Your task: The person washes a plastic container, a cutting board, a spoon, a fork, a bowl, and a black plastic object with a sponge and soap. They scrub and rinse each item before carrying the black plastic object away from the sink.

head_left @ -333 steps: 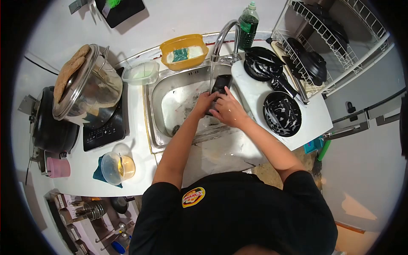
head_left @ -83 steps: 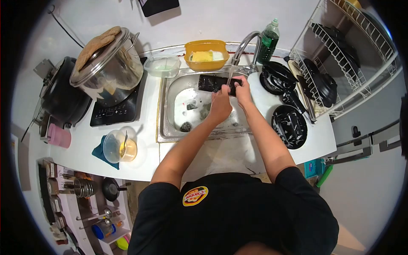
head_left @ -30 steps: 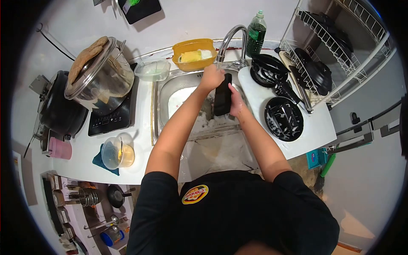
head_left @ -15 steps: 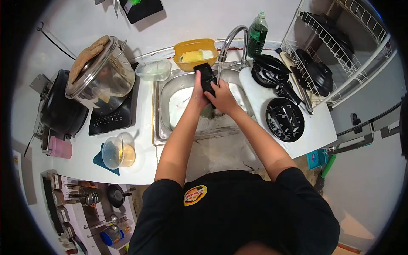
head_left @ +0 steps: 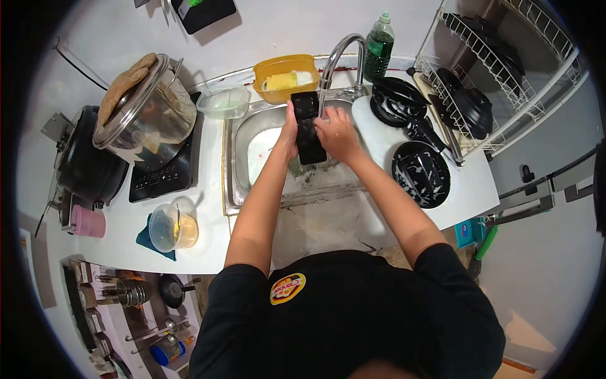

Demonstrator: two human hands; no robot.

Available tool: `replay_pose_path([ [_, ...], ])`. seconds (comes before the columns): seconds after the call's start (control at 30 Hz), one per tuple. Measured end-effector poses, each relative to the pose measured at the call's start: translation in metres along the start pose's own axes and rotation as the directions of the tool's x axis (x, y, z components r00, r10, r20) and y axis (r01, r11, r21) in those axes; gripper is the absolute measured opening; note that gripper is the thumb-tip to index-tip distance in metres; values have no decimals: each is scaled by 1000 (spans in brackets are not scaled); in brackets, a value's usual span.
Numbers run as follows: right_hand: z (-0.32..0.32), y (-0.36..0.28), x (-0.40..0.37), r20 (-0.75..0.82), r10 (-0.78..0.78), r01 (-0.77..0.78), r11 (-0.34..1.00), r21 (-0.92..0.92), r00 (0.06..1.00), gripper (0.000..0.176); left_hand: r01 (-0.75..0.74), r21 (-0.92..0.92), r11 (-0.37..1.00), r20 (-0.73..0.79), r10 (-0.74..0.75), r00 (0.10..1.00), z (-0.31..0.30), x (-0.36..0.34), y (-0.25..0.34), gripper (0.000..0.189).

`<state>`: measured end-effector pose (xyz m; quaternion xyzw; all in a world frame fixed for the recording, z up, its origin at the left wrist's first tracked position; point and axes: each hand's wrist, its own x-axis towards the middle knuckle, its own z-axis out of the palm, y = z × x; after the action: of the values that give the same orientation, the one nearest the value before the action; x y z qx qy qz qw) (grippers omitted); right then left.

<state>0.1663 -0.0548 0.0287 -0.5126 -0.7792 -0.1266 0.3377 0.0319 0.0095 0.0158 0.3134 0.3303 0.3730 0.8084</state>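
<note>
A wet, black, oblong tray-like piece is held over the sink, its long side running toward me. My left hand grips it along its left edge, fingers partly hidden behind it. On the opposite edge, my right hand has curled fingers against the black piece, close under the faucet, where water runs down. Suds and a whitish round thing lie in the basin below, partly covered by my hands. Behind the sink, a yellow tub contains a yellow sponge.
Soapy black pans stand on the right counter beside a wire dish rack. A green soap bottle is behind the faucet. Left are a clear container, a large pot on a cooktop, and a plastic tub.
The black piece has turned so its full length faces up and its near end shows. My right hand has shifted from across it to its right edge. The view has moved slightly.
</note>
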Motion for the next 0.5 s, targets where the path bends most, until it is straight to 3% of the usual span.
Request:
replay_pose_path([
  [0.07,-8,7,1,118,-113,123,989,-82,987,13,35,18,999,29,-35,999,-8,1,3,72],
  [0.17,-7,12,1,15,-241,240,957,-165,970,16,81,24,996,33,-82,996,-19,2,7,70],
  [0.37,-3,14,9,151,-336,367,876,-312,930,21,109,150,983,-27,-107,994,-18,-10,15,71],
  [0.47,-6,11,14,268,-331,408,851,-330,905,23,126,167,978,-33,-122,992,-25,-6,16,70],
  [0.5,-6,16,14,247,-228,310,875,-372,942,23,136,170,976,-27,-134,991,-29,-4,16,70],
])
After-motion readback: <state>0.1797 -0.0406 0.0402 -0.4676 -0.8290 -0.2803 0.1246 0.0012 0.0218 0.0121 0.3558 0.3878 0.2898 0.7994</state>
